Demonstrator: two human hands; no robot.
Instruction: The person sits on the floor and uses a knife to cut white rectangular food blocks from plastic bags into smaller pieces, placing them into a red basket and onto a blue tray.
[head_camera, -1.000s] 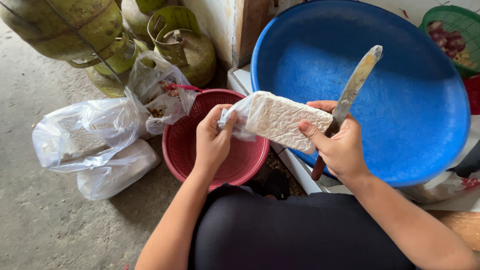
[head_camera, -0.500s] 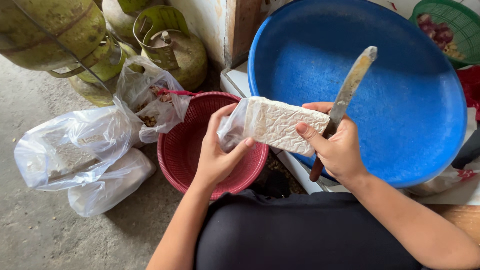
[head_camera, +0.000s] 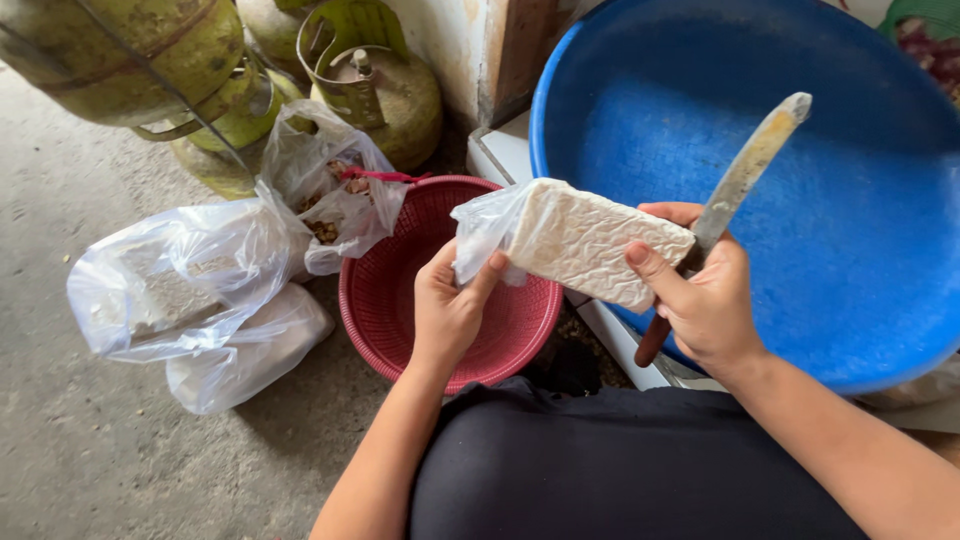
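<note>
Now, far left, clear plastic bags (head_camera: 190, 290) w/ pale contents are seen on the concrete floor (head_camera: 60, 440), beside green gas cylinders (head_camera: 380, 95). Next, a red basket (head_camera: 400, 300) is set on the floor, just under the left hand (head_camera: 447, 312). The loose plastic wrap (head_camera: 480, 230) is pinched btwn thumb & fingers (head_camera: 440, 268) of that hand; vs. a sec ago the wrap is bunched further off the block's left end, so more bare white surface is exposed — unwrapping is judged partly done, the wrap not yet off. The white block (head_camera: 590, 240) is held in mid-air above the basket's right rim & the edge of the blue basin (head_camera: 840, 200). It is gripped at its right end by the right hand (head_camera: 705, 300), fingers closed round both block & a knife (head_camera: 735, 190), whose blade is pointed up & away over the basin. Knife position is much unchanged.
</note>
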